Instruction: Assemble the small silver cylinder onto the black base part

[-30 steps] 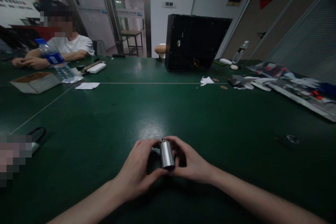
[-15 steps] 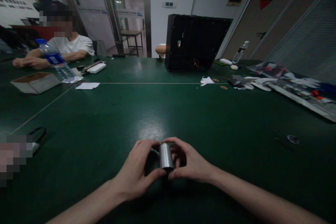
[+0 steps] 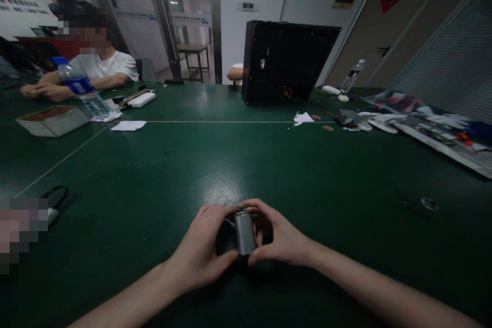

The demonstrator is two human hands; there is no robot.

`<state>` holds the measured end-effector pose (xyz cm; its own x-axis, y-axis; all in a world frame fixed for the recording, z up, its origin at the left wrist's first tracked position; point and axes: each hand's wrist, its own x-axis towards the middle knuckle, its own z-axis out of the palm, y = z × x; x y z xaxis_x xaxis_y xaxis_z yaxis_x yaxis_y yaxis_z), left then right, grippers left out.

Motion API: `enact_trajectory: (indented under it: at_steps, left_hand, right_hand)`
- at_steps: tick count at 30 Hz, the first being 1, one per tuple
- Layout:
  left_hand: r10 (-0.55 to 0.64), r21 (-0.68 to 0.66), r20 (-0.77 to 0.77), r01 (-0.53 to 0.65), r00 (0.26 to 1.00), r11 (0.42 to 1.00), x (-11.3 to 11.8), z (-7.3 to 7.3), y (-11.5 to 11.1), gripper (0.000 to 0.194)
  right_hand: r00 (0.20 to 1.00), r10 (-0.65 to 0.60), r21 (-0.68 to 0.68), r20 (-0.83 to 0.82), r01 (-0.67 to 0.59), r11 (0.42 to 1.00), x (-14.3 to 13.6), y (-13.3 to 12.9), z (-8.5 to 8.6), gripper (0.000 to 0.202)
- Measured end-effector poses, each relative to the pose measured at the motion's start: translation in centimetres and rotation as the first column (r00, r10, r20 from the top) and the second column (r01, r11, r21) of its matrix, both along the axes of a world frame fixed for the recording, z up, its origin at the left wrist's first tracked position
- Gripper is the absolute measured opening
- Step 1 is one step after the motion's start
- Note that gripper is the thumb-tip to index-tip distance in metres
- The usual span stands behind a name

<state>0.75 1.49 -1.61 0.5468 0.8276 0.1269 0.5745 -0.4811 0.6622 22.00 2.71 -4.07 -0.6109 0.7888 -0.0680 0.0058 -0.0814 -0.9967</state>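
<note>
A small silver metal cylinder (image 3: pixel 245 234) is held between my two hands, close to the near side of the green table (image 3: pixel 184 164). It leans slightly, and its far end shows a thin brownish rim with a small dark part on top. My left hand (image 3: pixel 207 241) curves round its left side, fingers at the far end and thumb at the near end. On the other side, my right hand (image 3: pixel 279 236) grips with fingertips at the far end and thumb by the near right corner. The curled lower fingers of the right hand are partly hidden behind the cylinder.
A black case (image 3: pixel 288 64) stands at the back. An open box (image 3: pixel 54 122) and a large water bottle (image 3: pixel 85 89) are at left, near a seated person (image 3: pixel 107 66). A cluttered tray (image 3: pixel 453 151) is at right, a small round object (image 3: pixel 429 204) nearer.
The cylinder has tipped in my fingers, so more of its far end and rim shows and its near end sits slightly lower and further right. Both hands shifted only a little.
</note>
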Motion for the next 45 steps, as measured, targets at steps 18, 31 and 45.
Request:
enact_trajectory:
  at_steps: [18,31,45]
  left_hand:
    - [0.015,-0.036,-0.038,-0.016,0.999,0.999,0.1,0.8,0.1,0.031]
    - [-0.035,-0.056,-0.042,0.033,0.998,0.998,0.3,0.6,0.5,0.026]
    - [0.007,-0.051,-0.040,-0.009,0.999,0.999,0.3,1.0,0.2,0.034]
  right_hand:
    - [0.997,0.062,-0.099,-0.054,-0.067,0.993,0.1,0.1,0.1,0.071]
    - [0.999,0.052,-0.117,-0.004,-0.052,0.992,-0.2,-0.1,0.4,0.051]
    - [0.999,0.017,0.003,-0.036,-0.017,1.000,0.2,0.1,0.1,0.072]
